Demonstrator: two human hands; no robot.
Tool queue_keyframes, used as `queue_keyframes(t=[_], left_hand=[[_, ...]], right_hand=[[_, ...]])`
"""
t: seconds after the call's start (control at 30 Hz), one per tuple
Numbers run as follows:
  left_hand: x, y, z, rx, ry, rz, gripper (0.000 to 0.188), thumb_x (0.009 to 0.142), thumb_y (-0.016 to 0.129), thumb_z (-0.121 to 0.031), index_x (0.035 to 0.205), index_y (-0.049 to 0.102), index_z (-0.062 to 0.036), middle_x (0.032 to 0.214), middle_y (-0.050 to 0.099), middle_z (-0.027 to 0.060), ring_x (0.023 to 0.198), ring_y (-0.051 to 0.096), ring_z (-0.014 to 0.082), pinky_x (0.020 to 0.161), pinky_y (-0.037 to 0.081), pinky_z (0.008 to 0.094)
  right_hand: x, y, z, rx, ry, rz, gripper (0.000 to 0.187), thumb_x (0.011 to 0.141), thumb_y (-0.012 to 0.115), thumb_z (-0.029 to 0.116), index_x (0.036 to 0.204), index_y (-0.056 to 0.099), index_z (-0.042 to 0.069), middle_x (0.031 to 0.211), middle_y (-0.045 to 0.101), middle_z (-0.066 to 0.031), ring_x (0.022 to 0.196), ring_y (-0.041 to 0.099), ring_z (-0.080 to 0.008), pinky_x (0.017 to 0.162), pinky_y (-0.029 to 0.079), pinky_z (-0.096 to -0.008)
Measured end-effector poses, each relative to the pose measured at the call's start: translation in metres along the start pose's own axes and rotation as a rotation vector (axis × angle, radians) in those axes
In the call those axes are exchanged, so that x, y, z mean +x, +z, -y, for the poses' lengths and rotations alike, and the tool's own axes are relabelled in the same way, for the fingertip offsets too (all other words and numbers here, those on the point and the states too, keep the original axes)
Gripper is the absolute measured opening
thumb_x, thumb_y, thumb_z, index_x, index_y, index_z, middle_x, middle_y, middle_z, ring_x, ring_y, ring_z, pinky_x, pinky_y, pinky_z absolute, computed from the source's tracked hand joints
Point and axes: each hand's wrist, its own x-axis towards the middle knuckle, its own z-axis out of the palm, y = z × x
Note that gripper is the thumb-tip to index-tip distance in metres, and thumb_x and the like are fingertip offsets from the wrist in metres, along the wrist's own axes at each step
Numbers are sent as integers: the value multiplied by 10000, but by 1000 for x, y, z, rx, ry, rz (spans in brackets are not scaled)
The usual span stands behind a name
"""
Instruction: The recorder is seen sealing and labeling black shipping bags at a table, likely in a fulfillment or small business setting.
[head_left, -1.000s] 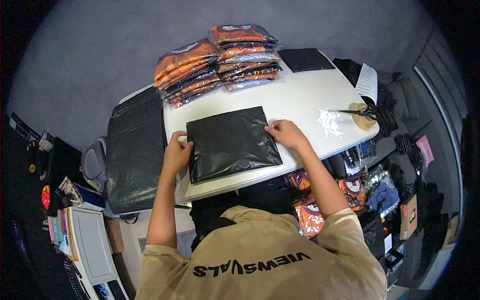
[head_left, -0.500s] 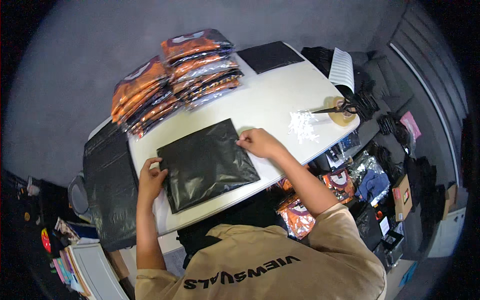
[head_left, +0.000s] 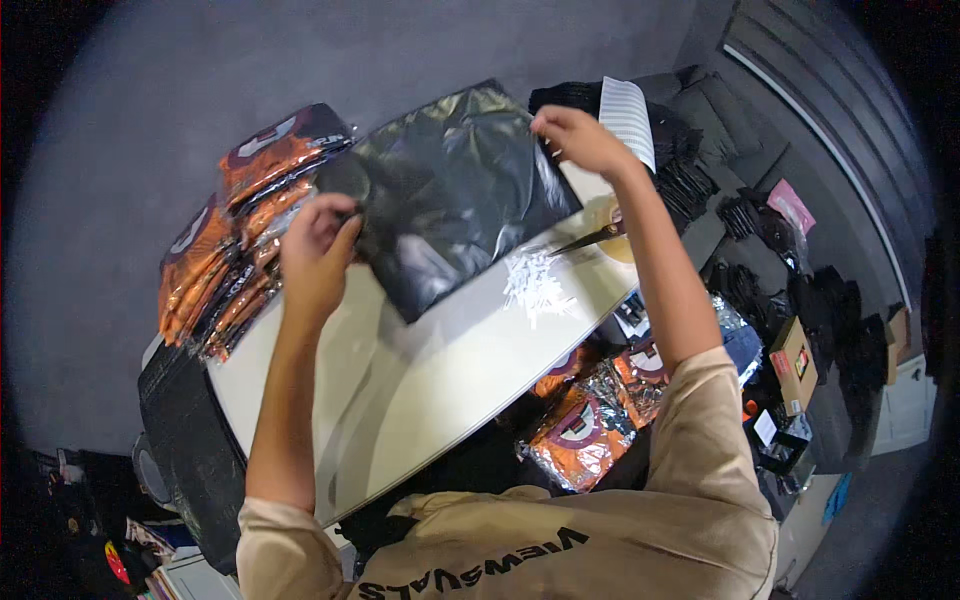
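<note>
Head view: black bag (head_left: pixel 455 195) up off the white worktop (head_left: pixel 400 390), slung tilted between two bare hands, shadow showing below. Right grip (head_left: pixel 590 143): thumb and fingertips pinched together on the bag's right edge. Left grip (head_left: pixel 318 255): fingers curled, thumb a little apart, at the left edge; blurred, so cannot tell whether it is closed on the film or merely against it.

Handling, as judged: both side edges want even height and a light pull, so the thin film neither sags nor creases. Near corner should be kept high over the loose white slips (head_left: pixel 535 288) and the scissors (head_left: pixel 590 239) (a dragging edge would probably scatter the slips). Unhurried hands, moving together, would suit it best.

Position: bag lies between the grips, each at one side edge, the film spreading both beyond them and back toward the wearer. Packed orange garments (head_left: pixel 285 150) stand stacked just beside its left end; whether they touch it, cannot tell.
</note>
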Motion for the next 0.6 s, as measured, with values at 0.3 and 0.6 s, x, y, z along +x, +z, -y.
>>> queue_keyframes(t=[0.3, 0.6], left_hand=[[111, 107, 116, -90, -89, 20, 197, 1001, 686, 8, 1181, 627, -48, 851, 639, 3, 711, 641, 71, 551, 618, 276], [88, 148, 161, -69, -453, 37, 314, 934, 719, 75, 1211, 618, -33, 842, 591, 50, 660, 678, 177, 554, 666, 378]], right_hand=[[63, -49, -122, -171, 218, -33, 288, 1113, 577, 358, 1068, 668, 89, 741, 537, 28, 661, 537, -133, 580, 470, -325], [43, -53, -214, -264, 511, 208, 316, 953, 744, 287, 1141, 813, 42, 840, 754, -135, 676, 659, -248, 635, 562, -419]])
